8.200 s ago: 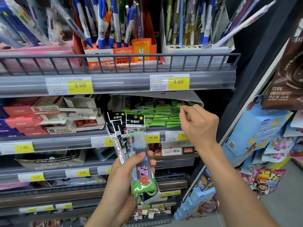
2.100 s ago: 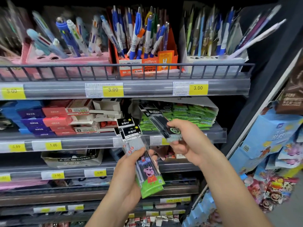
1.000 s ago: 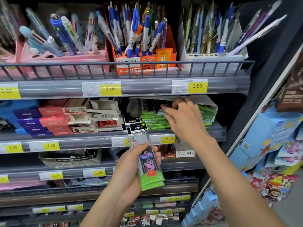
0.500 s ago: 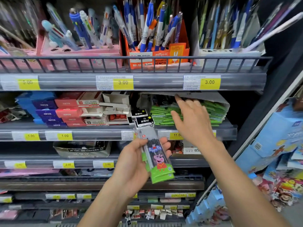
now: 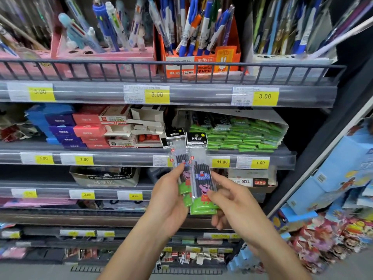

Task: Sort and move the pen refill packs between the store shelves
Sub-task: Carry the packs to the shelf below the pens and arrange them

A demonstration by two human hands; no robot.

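A pack (image 5: 202,184) is being added to the packs (image 5: 182,174) gripped in the left hand (image 5: 169,201), pinched by the right hand (image 5: 232,205); squaring beneath both grips seems needed next.

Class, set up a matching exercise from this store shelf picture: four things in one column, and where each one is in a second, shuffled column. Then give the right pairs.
Things
1. orange pencil box
2. green packs
3. refill packs
4. blue cartons

Places
A. held in both hands
B. top shelf, behind the rail
C. second shelf, in an open box
D. far right, off the shelves

Pairs: 1-B, 2-C, 3-A, 4-D
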